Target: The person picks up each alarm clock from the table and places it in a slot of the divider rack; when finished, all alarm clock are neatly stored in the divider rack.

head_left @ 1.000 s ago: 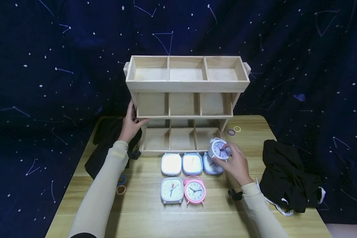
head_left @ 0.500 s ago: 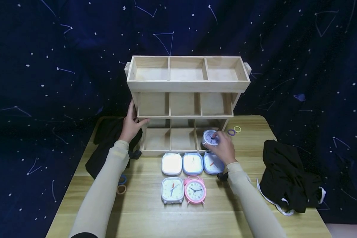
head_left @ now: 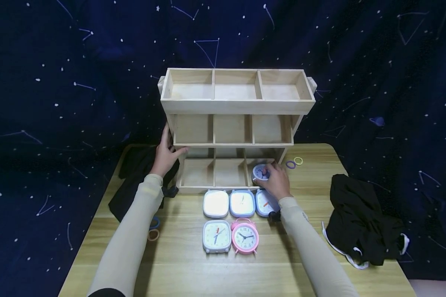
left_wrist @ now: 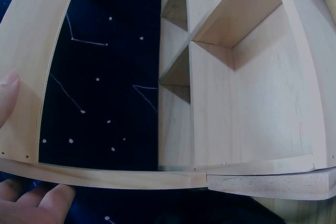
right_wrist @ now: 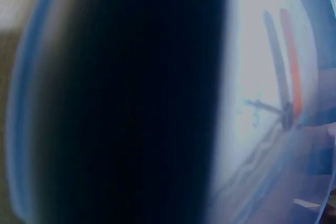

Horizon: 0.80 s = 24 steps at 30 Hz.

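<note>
A three-tier wooden shelf [head_left: 236, 108] with divided compartments stands on the table. My left hand [head_left: 165, 159] grips its left side, thumb in front and fingers outside; the left wrist view shows this hand [left_wrist: 37, 203] at the side board's edge. In the bottom tier's right compartment my right hand [head_left: 276, 181] holds a small round white alarm clock [head_left: 258, 172] by its right side, fingers partly over the dial. Beneath that wrist lies a blue square clock [head_left: 264, 202]. Its dial [right_wrist: 257, 66] fills much of the right wrist view behind a dark blur.
In front of the shelf lie a white square clock [head_left: 216, 203], a blue-rimmed clock [head_left: 242, 203], a pale clock [head_left: 217, 236] and a pink twin-bell alarm clock [head_left: 245, 236]. Black cloths [head_left: 360, 222] flank them. Small rings [head_left: 298, 161] lie near both sides of the shelf.
My right hand has carried the round white clock from above the blue clock, up and left, into the bottom tier's right compartment. My left hand keeps its place on the shelf.
</note>
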Each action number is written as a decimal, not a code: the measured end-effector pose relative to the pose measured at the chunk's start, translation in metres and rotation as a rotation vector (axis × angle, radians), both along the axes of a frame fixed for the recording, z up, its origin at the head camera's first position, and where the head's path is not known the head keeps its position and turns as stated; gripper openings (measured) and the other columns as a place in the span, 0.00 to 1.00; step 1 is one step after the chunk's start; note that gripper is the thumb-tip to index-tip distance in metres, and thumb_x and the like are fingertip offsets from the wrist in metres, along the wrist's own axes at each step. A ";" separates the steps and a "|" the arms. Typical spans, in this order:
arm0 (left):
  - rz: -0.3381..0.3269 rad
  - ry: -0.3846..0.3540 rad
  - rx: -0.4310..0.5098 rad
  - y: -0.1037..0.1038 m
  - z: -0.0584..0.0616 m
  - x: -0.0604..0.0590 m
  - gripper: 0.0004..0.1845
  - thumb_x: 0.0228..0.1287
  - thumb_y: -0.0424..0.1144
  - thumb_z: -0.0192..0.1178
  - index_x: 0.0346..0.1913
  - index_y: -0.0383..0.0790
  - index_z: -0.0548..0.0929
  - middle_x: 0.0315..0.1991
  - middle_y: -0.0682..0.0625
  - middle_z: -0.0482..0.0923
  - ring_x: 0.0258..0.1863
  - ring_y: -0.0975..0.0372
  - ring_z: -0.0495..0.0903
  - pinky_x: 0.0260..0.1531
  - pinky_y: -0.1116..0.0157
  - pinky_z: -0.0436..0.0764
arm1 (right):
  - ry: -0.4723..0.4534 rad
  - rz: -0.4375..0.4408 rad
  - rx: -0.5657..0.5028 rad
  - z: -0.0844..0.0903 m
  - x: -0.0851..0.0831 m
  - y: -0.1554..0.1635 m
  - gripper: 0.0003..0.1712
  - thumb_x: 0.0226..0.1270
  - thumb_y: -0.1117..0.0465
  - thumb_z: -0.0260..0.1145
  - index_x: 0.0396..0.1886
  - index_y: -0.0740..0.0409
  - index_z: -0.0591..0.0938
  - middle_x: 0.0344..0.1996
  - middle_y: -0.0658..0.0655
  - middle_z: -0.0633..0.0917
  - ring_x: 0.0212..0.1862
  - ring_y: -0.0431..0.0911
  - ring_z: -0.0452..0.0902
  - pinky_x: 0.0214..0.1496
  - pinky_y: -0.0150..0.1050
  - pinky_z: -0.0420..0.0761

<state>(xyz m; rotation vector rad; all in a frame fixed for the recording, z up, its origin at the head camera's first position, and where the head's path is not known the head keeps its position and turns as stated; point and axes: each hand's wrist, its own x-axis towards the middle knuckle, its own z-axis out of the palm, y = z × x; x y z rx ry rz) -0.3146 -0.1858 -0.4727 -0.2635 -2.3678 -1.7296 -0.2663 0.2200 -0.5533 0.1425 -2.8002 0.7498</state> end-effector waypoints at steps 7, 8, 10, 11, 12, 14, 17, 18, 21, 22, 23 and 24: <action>-0.001 -0.014 0.004 0.002 0.001 -0.001 0.63 0.69 0.35 0.74 0.88 0.67 0.36 0.89 0.51 0.41 0.88 0.47 0.49 0.84 0.44 0.59 | -0.079 -0.019 0.045 -0.001 -0.001 -0.001 0.34 0.54 0.47 0.86 0.51 0.63 0.83 0.64 0.73 0.82 0.65 0.71 0.75 0.68 0.66 0.74; 0.000 -0.018 0.005 0.001 0.001 -0.001 0.63 0.68 0.35 0.74 0.88 0.67 0.36 0.89 0.51 0.41 0.88 0.47 0.48 0.84 0.44 0.58 | -0.083 -0.018 0.048 -0.001 -0.001 -0.001 0.33 0.55 0.46 0.85 0.51 0.62 0.83 0.63 0.73 0.82 0.67 0.71 0.74 0.69 0.66 0.74; 0.001 -0.024 0.010 0.001 0.000 -0.001 0.63 0.68 0.34 0.74 0.88 0.66 0.36 0.90 0.51 0.40 0.88 0.48 0.47 0.85 0.44 0.57 | -0.087 -0.013 0.044 0.000 0.000 0.000 0.30 0.55 0.46 0.85 0.47 0.61 0.83 0.62 0.72 0.83 0.69 0.71 0.73 0.71 0.66 0.73; 0.002 -0.027 0.011 0.001 0.000 -0.002 0.63 0.68 0.34 0.74 0.88 0.66 0.36 0.90 0.51 0.40 0.88 0.48 0.47 0.85 0.44 0.57 | -0.081 -0.008 0.040 0.000 0.000 0.000 0.29 0.56 0.47 0.85 0.45 0.61 0.84 0.61 0.72 0.83 0.70 0.71 0.73 0.72 0.66 0.72; 0.003 -0.029 0.011 0.001 0.000 -0.002 0.63 0.68 0.34 0.74 0.88 0.66 0.36 0.90 0.51 0.40 0.88 0.48 0.47 0.85 0.44 0.57 | -0.075 -0.003 0.031 0.001 0.000 0.001 0.27 0.57 0.47 0.84 0.44 0.61 0.84 0.59 0.72 0.84 0.70 0.71 0.73 0.73 0.66 0.72; 0.004 -0.030 0.009 0.001 0.000 -0.002 0.63 0.69 0.34 0.73 0.88 0.67 0.36 0.90 0.51 0.40 0.88 0.48 0.47 0.85 0.45 0.58 | -0.058 0.005 0.015 0.003 0.002 0.002 0.25 0.59 0.48 0.83 0.42 0.62 0.85 0.57 0.71 0.85 0.70 0.70 0.74 0.72 0.66 0.73; 0.006 -0.022 0.006 0.000 0.001 -0.002 0.63 0.68 0.34 0.74 0.88 0.68 0.37 0.90 0.50 0.41 0.88 0.48 0.48 0.84 0.45 0.58 | -0.017 0.015 -0.014 0.005 0.007 0.004 0.23 0.65 0.50 0.79 0.45 0.66 0.87 0.59 0.73 0.85 0.70 0.71 0.74 0.73 0.66 0.75; 0.006 -0.017 0.003 0.000 0.001 -0.001 0.63 0.68 0.35 0.74 0.88 0.68 0.37 0.90 0.50 0.41 0.88 0.47 0.48 0.84 0.45 0.58 | -0.005 0.016 -0.025 0.006 0.009 0.005 0.23 0.66 0.50 0.78 0.47 0.67 0.88 0.61 0.74 0.84 0.70 0.71 0.74 0.73 0.66 0.75; -0.001 -0.004 0.006 0.001 0.002 0.000 0.63 0.67 0.35 0.74 0.87 0.69 0.37 0.90 0.49 0.42 0.88 0.46 0.48 0.84 0.44 0.58 | 0.038 0.010 -0.057 0.009 0.021 0.005 0.23 0.69 0.53 0.76 0.52 0.68 0.88 0.70 0.75 0.77 0.74 0.73 0.70 0.74 0.68 0.74; -0.002 -0.002 0.006 0.000 0.001 0.000 0.63 0.68 0.35 0.74 0.87 0.69 0.38 0.89 0.49 0.42 0.88 0.46 0.48 0.84 0.44 0.58 | 0.053 0.008 -0.070 0.010 0.026 0.005 0.22 0.69 0.54 0.76 0.52 0.68 0.88 0.72 0.75 0.76 0.74 0.73 0.70 0.73 0.69 0.75; -0.002 -0.002 0.005 0.000 0.001 0.001 0.63 0.68 0.35 0.74 0.87 0.69 0.37 0.89 0.49 0.42 0.88 0.45 0.48 0.84 0.43 0.58 | 0.073 0.010 -0.081 0.011 0.032 0.004 0.21 0.69 0.55 0.76 0.52 0.67 0.88 0.72 0.75 0.76 0.73 0.73 0.71 0.71 0.69 0.76; -0.002 -0.004 0.005 0.000 0.001 0.002 0.63 0.68 0.36 0.74 0.87 0.69 0.37 0.90 0.49 0.41 0.88 0.45 0.48 0.84 0.43 0.58 | 0.095 0.011 -0.085 0.013 0.038 0.003 0.20 0.69 0.56 0.76 0.51 0.67 0.89 0.71 0.75 0.77 0.72 0.73 0.72 0.70 0.69 0.77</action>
